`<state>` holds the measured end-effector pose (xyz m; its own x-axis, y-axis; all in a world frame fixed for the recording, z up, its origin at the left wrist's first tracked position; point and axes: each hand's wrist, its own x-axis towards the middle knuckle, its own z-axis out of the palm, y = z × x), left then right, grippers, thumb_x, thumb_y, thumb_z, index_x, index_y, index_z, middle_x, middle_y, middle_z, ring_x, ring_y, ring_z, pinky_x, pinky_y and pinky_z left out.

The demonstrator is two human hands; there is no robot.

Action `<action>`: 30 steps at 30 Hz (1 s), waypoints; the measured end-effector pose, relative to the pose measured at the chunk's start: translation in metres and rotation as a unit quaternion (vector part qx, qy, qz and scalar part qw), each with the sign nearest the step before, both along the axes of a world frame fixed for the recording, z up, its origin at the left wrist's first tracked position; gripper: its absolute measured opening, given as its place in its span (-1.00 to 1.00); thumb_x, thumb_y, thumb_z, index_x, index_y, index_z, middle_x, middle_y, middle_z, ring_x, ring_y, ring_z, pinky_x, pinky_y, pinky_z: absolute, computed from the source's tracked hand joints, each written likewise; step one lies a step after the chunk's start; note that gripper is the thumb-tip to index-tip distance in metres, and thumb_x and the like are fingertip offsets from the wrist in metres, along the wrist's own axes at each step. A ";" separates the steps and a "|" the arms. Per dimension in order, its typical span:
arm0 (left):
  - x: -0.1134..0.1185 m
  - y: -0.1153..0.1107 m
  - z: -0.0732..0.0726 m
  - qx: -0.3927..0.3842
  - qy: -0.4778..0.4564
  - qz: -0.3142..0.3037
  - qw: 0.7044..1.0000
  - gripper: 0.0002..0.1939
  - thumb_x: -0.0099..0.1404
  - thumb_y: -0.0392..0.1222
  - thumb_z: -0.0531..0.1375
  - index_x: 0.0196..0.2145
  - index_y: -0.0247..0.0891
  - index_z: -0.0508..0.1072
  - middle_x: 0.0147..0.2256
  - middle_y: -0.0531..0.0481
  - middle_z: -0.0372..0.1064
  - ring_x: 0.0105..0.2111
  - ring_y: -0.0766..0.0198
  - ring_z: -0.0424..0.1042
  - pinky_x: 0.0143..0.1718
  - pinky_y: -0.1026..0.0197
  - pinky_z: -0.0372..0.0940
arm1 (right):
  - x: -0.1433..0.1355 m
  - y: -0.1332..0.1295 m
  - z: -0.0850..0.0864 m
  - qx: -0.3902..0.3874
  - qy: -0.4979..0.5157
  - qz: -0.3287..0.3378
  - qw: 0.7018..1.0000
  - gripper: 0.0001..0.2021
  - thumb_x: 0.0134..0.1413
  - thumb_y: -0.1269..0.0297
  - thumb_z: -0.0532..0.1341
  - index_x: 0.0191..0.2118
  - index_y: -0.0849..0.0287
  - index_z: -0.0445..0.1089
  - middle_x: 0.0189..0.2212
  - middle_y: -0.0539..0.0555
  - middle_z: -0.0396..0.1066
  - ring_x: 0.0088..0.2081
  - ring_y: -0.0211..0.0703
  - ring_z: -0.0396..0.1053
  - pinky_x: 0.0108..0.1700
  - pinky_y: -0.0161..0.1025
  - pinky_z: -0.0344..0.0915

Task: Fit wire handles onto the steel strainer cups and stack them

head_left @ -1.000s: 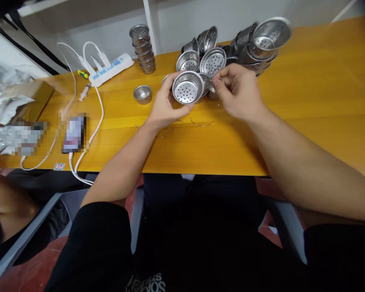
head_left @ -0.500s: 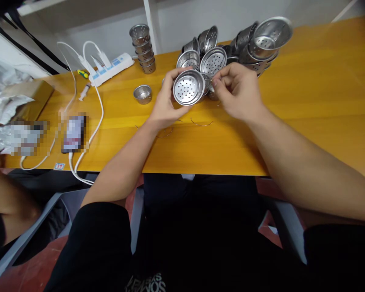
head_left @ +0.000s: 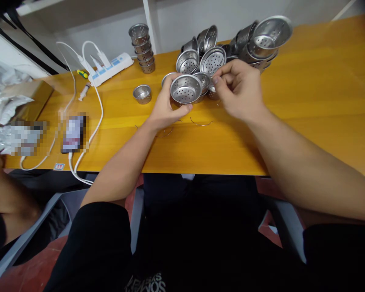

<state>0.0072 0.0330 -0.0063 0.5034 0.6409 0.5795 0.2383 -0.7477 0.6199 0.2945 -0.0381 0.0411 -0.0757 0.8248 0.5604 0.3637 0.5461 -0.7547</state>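
My left hand is closed around a perforated metal cup, its open mouth tilted toward me and holes showing in its base. Just to the right, my right hand pinches thumb and forefinger together on what looks like a thin wire, mostly hidden by the fingers. Behind both hands, several similar cups stand or lean in a cluster. Bent thin wires lie on the table in front of the hands.
A stack of perforated cups stands at the back, with a single cup nearer. Nested cups rise at the back right. A power strip, a syringe and a cabled phone lie left. Another person's arm is at far left.
The cup in my left hand has tipped, lowering slightly to the left, so more of its inner wall shows. My right hand has barely moved.
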 end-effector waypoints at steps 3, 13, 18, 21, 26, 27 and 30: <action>0.003 -0.002 -0.005 -0.026 0.010 -0.017 0.999 0.08 0.59 0.69 0.42 0.70 0.07 0.20 0.46 -0.20 0.48 0.50 -0.26 0.64 0.63 -0.35 0.53 | -0.005 -0.005 0.005 0.008 0.009 0.003 1.000 -0.31 0.53 -0.72 0.48 -0.08 -0.15 0.57 -0.46 0.00 0.27 -0.43 -0.01 0.13 -0.31 0.12 0.26; 0.010 -0.009 -0.011 -0.064 0.028 -0.030 0.997 -0.17 0.63 0.12 0.49 0.64 -0.11 0.29 0.37 -0.23 0.55 0.43 -0.20 0.69 0.67 -0.41 0.52 | -0.024 -0.013 -0.002 -0.038 -0.014 0.025 0.999 -0.41 0.52 -0.58 0.56 -0.09 -0.16 0.58 -0.44 0.02 0.31 -0.35 0.10 0.29 -0.19 0.17 0.41; 0.011 -0.012 -0.012 -0.068 0.034 -0.035 0.996 -0.09 0.59 0.26 0.56 0.62 -0.09 0.29 0.43 -0.27 0.53 0.50 -0.26 0.65 0.68 -0.42 0.51 | -0.025 -0.008 -0.006 -0.044 -0.018 -0.001 0.999 -0.43 0.48 -0.56 0.58 -0.08 -0.18 0.53 -0.45 0.02 0.28 -0.36 0.17 0.33 -0.25 0.13 0.36; 0.011 -0.013 -0.013 -0.072 0.029 -0.049 0.996 0.01 0.56 0.38 0.60 0.64 -0.06 0.26 0.46 -0.27 0.52 0.51 -0.26 0.64 0.68 -0.38 0.51 | -0.025 -0.008 -0.006 -0.035 -0.027 -0.001 0.999 -0.42 0.51 -0.58 0.53 -0.10 -0.17 0.53 -0.47 0.01 0.26 -0.38 0.15 0.32 -0.26 0.14 0.36; 0.011 -0.012 -0.014 -0.075 0.030 -0.044 0.996 0.13 0.46 0.49 0.68 0.64 -0.04 0.28 0.47 -0.26 0.52 0.53 -0.29 0.63 0.69 -0.37 0.49 | -0.025 -0.008 -0.008 -0.029 -0.021 -0.010 0.999 -0.47 0.57 -0.52 0.53 -0.11 -0.19 0.53 -0.48 0.02 0.30 -0.39 0.13 0.30 -0.24 0.17 0.40; 0.012 -0.012 -0.013 -0.078 0.032 -0.042 0.996 0.13 0.46 0.49 0.69 0.63 -0.04 0.29 0.47 -0.26 0.53 0.52 -0.29 0.63 0.69 -0.37 0.49 | -0.025 -0.007 -0.008 -0.032 -0.022 -0.012 0.999 -0.47 0.55 -0.50 0.56 -0.11 -0.19 0.53 -0.48 0.02 0.31 -0.38 0.14 0.32 -0.24 0.16 0.41; 0.012 -0.015 -0.011 -0.088 0.028 -0.042 0.995 0.11 0.46 0.48 0.70 0.62 -0.03 0.31 0.45 -0.25 0.54 0.50 -0.27 0.64 0.68 -0.38 0.50 | -0.023 -0.005 -0.010 -0.038 -0.033 -0.010 0.999 -0.48 0.54 -0.47 0.59 -0.09 -0.17 0.55 -0.47 0.02 0.31 -0.37 0.16 0.37 -0.23 0.16 0.47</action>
<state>0.0191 0.0182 -0.0177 0.5886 0.6843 0.4304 0.2176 -0.6469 0.7309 0.2713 -0.0436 0.0314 -0.0927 0.8665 0.4905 0.4243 0.4800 -0.7678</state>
